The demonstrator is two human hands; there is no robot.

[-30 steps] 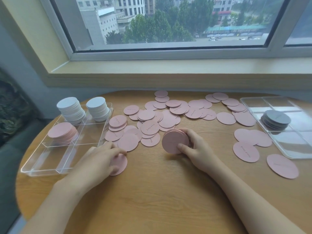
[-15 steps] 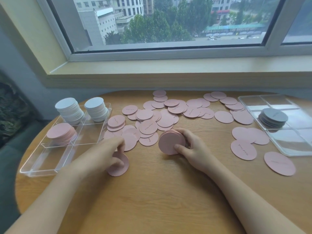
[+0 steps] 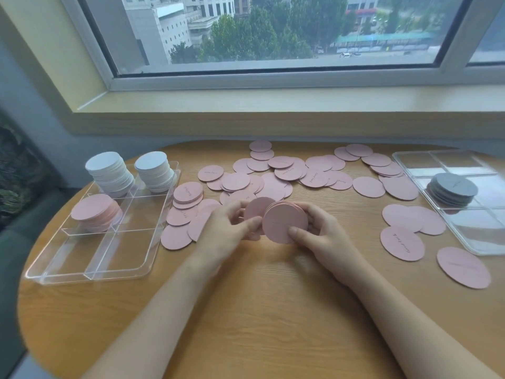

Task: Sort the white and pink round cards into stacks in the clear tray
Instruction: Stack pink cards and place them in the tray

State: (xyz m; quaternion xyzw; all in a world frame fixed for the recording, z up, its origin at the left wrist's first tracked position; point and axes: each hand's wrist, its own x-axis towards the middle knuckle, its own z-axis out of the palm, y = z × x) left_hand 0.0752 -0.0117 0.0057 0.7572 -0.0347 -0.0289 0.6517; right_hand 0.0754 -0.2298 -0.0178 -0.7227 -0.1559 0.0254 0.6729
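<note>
My right hand [image 3: 323,233] grips a tilted stack of pink round cards [image 3: 284,224] above the table's middle. My left hand [image 3: 226,231] holds a single pink card [image 3: 255,210] against the stack's left side. The clear tray [image 3: 90,269] lies at the left. Its back compartments hold two white stacks [image 3: 109,170] [image 3: 154,170], and a pink stack [image 3: 94,213] sits in the middle-left compartment. Loose pink cards [image 3: 273,176] are spread across the table behind my hands.
A second clear tray [image 3: 470,242] at the right holds a grey stack of cards [image 3: 452,188]. More loose pink cards [image 3: 401,242] lie in front of it. A window sill runs behind the round wooden table [image 3: 259,310].
My left hand lifted a pink card from the table near the tray and carried it right to the stack in my right hand.
</note>
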